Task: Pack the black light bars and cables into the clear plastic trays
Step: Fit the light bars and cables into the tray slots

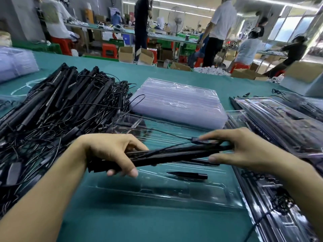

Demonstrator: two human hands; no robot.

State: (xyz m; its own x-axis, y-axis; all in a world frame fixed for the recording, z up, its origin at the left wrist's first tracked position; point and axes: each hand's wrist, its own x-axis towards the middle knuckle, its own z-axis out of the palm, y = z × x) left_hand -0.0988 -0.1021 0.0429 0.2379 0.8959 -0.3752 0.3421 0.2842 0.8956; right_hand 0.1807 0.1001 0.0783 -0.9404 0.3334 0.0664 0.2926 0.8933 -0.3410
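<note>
2 bare hands work above a teal counter (pixel 157 222) that fills the near half of the scene. On the left of it lies the largest thing, a tangled heap of black light bars and thin cables (pixel 57 109), spreading from the far left toward the near left edge. On the right, filled clear trays (pixel 279 119) overlap one another, dark bars and coiled cables showing through the plastic, and they run down to the near right corner. Far of centre sits a neat stack of empty clear trays (pixel 178 102), touching the heap's loose cables on its left side. Near of that stack, directly under the hands, lies 1 open clear tray (pixel 166 194) flat on the counter; a short black tapered piece (pixel 188 175) rests in 1 of its channels toward the right.

Held over this open tray is a bundle of black light bars (pixel 174 154), lying roughly left to right and raised slightly at the right end. The left hand (pixel 111 151) wraps its fingers around the bundle's left end, thumb underneath. The right hand (pixel 244 145) pinches the right end between thumb and fingers, with a small black cable plug (pixel 199 140) and its thin cable lying just under the forefinger
</note>
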